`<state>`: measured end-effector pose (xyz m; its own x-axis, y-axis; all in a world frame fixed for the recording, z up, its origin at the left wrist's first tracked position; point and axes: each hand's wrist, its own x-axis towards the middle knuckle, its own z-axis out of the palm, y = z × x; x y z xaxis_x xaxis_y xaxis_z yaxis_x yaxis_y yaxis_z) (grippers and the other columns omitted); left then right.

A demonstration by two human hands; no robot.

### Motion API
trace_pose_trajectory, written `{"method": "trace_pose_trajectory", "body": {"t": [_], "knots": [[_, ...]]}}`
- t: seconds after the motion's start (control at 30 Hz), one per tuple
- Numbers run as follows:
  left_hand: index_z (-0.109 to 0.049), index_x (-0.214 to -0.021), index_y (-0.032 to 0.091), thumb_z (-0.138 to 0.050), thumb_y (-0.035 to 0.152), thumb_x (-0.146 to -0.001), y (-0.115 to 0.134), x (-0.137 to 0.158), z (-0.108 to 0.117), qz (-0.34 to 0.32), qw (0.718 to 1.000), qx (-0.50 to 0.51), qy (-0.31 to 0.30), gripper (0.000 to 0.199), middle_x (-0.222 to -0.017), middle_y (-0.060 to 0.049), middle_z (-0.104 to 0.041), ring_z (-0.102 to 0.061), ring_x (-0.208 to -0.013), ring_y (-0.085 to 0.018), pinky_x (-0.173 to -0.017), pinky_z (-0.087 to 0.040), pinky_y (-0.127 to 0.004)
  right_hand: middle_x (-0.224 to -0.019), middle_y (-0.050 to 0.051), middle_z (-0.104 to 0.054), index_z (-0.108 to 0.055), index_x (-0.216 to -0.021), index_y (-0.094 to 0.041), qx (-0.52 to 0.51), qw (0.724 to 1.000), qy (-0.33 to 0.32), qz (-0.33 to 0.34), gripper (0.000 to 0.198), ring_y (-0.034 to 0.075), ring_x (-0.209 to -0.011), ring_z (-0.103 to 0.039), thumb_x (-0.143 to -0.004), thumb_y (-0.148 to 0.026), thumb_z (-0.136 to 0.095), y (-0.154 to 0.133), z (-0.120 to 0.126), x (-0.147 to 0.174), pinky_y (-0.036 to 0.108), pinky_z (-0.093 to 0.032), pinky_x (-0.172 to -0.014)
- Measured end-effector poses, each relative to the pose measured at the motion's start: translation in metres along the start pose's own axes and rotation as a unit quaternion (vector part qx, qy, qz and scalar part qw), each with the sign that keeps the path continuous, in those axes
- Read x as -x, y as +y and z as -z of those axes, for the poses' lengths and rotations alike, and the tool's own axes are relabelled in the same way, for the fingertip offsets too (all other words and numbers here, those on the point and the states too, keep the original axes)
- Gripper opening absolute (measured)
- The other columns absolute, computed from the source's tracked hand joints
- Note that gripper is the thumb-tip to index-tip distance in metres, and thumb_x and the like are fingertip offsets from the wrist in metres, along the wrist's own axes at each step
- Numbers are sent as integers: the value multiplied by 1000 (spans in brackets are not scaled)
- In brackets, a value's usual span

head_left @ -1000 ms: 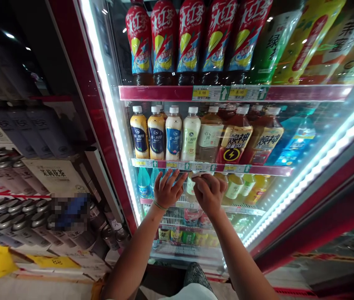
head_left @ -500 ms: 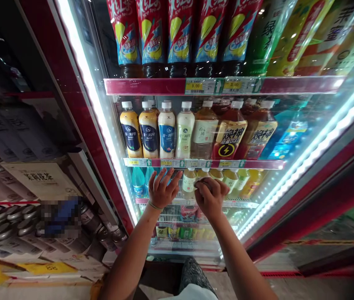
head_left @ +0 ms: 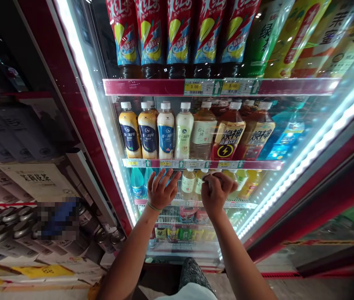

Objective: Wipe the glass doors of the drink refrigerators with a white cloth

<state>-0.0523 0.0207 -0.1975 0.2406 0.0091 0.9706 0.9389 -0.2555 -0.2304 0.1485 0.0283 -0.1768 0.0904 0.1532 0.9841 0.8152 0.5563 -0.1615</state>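
Note:
My left hand is open with its fingers spread, in front of the lower drinks shelf. Behind it on the left stand blue bottles, partly covered. To its right are pale tea bottles with white caps. My right hand is closed, with its fingers curled at the tops of the bottles on that same shelf. What its fingers hold, if anything, is hidden, and the hand covers some of the bottles. Yellow-orange bottles stand further right.
Milk tea bottles and brown drinks line the shelf above my hands. Its front edge carries price tags. Red-labelled iced tea bottles fill the top shelf. Bright light strips border the cooler. Canned goods are stacked at left.
My right hand has moved a little to the right along the row of bottles, its fingers still curled. The left hand has stayed almost where it was, fingers spread.

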Motion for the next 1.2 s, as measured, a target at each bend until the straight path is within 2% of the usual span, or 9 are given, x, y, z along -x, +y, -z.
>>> {"method": "trace_pose_trajectory", "body": {"t": [0.07, 0.2, 0.27, 0.43, 0.6, 0.8, 0.97, 1.13, 1.2], "knots": [[-63, -142, 31, -63, 28, -92, 0, 0, 0, 1, 1000, -1, -3, 51, -123, -7, -74, -58, -132, -25, -124, -34, -45, -110, 7, -59, -67, -93, -23, -15, 1000, 14, -24, 16, 22, -107, -54, -87, -10, -59, -4, -3, -3, 41, -35, -95], [-62, -143, 31, -61, 28, -92, -1, 1, 1, -2, 1000, -1, -9, 50, -123, -7, -74, -59, -132, -25, -124, -34, -45, -111, 3, -64, -70, -97, -28, -27, 987, -65, 143, 17, 22, -108, -52, -86, -15, -67, -1, -5, 0, 40, -34, -94], [-61, -144, 31, -61, 29, -93, -1, 0, 1, 1, 1000, 1, -8, 51, -123, -7, -74, -59, -131, -24, -124, -34, -44, -108, 2, -65, -70, -93, -28, -20, 983, -60, 174, 15, 22, -106, -52, -85, -16, -68, 3, -4, 1, 39, -34, -93], [-59, -146, 31, -62, 28, -92, 0, 0, 0, 6, 1000, 3, 0, 54, -122, -6, -74, -59, -131, -24, -124, -35, -44, -109, 7, -61, -68, -91, -23, -17, 1000, 19, -1, 17, 22, -107, -52, -86, -9, -60, -5, -6, -5, 40, -37, -95], [-58, -146, 36, -62, 29, -93, -1, 1, 1, 22, 1000, 16, -15, 54, -127, -4, -73, -61, -130, -23, -125, -32, -41, -109, 2, -67, -71, -98, -29, -25, 980, -76, 182, 18, 21, -105, -53, -86, -16, -68, -4, -6, 7, 37, -37, -93], [-60, -145, 32, -62, 27, -92, -1, -1, 1, 9, 1000, 10, -1, 53, -123, -6, -74, -57, -133, -23, -124, -33, -42, -110, 7, -60, -71, -94, -25, -11, 1000, 7, 24, 20, 22, -107, -52, -86, -10, -61, -8, -10, 3, 39, -38, -94], [-62, -142, 33, -63, 27, -92, -1, -1, 1, 13, 1000, 13, -4, 51, -123, -6, -74, -58, -133, -24, -124, -34, -42, -108, 1, -66, -70, -98, -30, -12, 976, -60, 208, 15, 20, -103, -52, -88, -20, -68, -2, -8, 6, 37, -36, -93], [-64, -139, 38, -63, 31, -92, -1, 3, 0, 28, 999, 16, -18, 47, -124, -4, -73, -60, -131, -23, -124, -32, -42, -110, 6, -60, -67, -104, -26, -14, 1000, 17, 2, 24, 23, -107, -54, -87, -11, -60, -2, -6, 1, 41, -38, -94], [-65, -138, 40, -63, 31, -92, -2, 5, 0, 33, 999, 16, -26, 46, -126, -3, -73, -60, -131, -23, -125, -31, -41, -115, 8, -61, -64, -118, -25, -36, 999, -5, -5, 32, 23, -110, -54, -89, -11, -57, -8, -6, -1, 42, -38, -97]]}}
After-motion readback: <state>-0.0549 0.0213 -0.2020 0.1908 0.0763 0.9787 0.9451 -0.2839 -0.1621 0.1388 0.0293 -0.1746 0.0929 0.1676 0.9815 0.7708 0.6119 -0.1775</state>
